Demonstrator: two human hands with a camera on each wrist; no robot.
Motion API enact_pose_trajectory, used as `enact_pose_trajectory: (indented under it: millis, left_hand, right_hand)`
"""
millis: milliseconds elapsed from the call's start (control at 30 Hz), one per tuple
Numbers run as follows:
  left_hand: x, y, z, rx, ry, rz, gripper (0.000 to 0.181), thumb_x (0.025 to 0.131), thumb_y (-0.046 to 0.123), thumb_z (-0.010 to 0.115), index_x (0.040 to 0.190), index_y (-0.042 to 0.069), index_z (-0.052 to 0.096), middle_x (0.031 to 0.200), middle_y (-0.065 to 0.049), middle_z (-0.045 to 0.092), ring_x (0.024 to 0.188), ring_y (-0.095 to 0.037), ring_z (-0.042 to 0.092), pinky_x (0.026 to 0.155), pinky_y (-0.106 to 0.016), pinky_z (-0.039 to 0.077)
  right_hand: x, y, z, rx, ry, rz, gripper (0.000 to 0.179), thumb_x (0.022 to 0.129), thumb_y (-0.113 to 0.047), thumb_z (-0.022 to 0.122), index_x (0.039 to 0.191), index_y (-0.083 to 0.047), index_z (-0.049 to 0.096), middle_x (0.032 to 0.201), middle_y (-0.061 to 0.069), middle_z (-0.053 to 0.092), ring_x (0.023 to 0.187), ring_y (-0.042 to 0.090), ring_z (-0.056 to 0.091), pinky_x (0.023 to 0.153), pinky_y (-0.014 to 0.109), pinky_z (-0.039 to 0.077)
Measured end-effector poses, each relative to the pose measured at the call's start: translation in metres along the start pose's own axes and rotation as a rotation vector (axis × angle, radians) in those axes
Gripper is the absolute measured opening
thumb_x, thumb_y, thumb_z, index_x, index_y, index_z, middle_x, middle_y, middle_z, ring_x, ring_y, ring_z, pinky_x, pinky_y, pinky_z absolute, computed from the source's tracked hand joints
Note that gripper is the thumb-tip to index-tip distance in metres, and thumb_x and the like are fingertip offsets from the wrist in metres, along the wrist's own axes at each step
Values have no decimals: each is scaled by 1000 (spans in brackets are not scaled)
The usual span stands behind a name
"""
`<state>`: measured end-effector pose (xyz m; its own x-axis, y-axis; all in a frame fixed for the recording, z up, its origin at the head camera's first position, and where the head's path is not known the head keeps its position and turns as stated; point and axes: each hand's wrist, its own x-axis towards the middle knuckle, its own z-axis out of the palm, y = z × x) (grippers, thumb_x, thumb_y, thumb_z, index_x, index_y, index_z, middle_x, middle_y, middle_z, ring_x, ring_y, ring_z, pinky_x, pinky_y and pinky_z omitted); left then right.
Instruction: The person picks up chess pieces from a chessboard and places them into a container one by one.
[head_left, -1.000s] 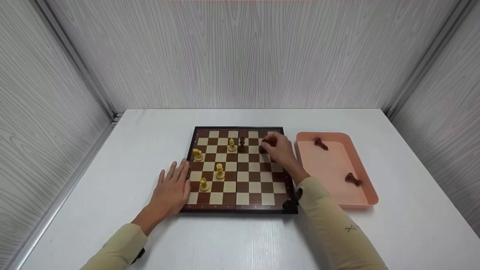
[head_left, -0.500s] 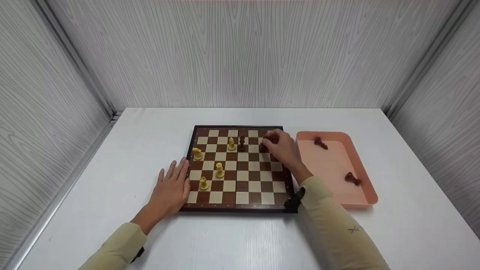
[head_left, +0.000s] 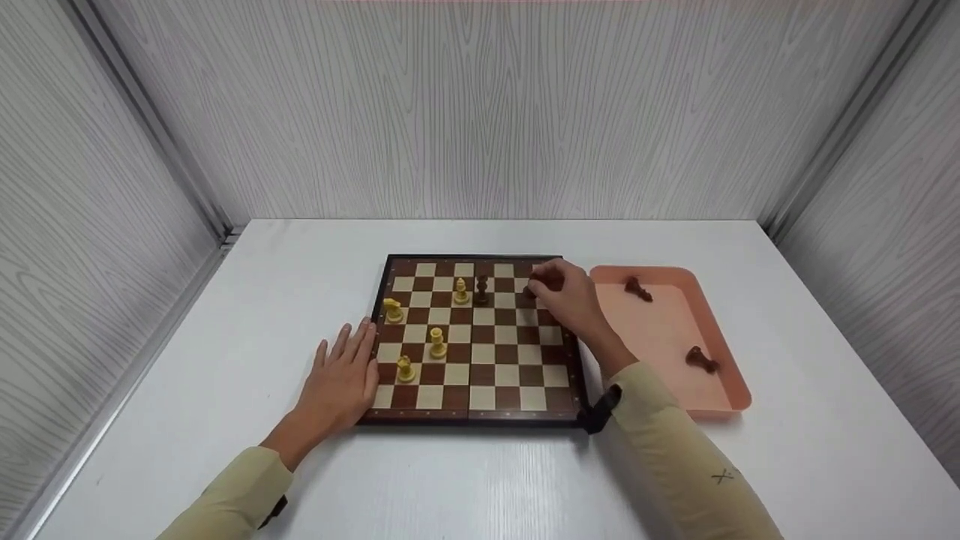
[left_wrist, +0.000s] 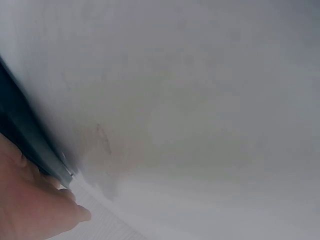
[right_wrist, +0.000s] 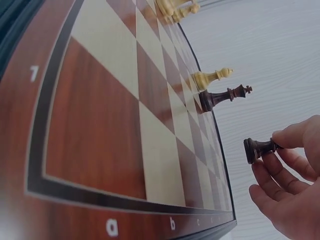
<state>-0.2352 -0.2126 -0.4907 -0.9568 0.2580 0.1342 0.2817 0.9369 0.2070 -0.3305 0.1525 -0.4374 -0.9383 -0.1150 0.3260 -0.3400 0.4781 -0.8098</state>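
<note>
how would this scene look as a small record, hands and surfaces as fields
surface: brown-and-cream checkered chessboard
standing there: four yellow chess pieces, one dark brown king
container: shallow pink tray, two dark brown pieces lying inside
left hand: fingers straight, at the chessboard's left edge
right hand: pinches a short dark brown chess piece above the chessboard

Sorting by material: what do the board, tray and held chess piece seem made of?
Board: wood or wood-print laminate, satin; reddish grain shows. Tray: probably plastic; smooth, evenly pink, rounded corners. Chess piece: plastic or lacquered wood; faint highlights.
</note>
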Motion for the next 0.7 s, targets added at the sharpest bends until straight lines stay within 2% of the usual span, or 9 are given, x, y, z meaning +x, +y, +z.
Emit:
enact_pose_trajectory:
  millis: [333,600,700]
  left_hand:
    - [1,-2,2,8,0,5,60,110,26,34,162,-2,22,168,-17,22,154,-42,17,121,-64,13]
    - [0,-1,-1,2,-4,1,60,110,27,33,162,-2,21,169,-17,21,154,-42,17,121,-64,14]
    - [0,-1,0,-5,-12,-4,61,110,28,32,162,-2,20,169,-17,20,155,-42,16,121,-64,12]
  right_hand:
    - [-13,-1,-16,44,10,-30,17,99,-11,68,113,-1,70,104,12,72,97,27,70,87,42,55]
    - [-21,-5,-27,125,34,-71,19,98,-5,69,113,5,69,105,20,70,101,35,68,103,50,49]
    - [-24,-9,-32,145,43,-76,20,97,0,68,114,10,68,106,26,69,103,40,67,105,54,47]
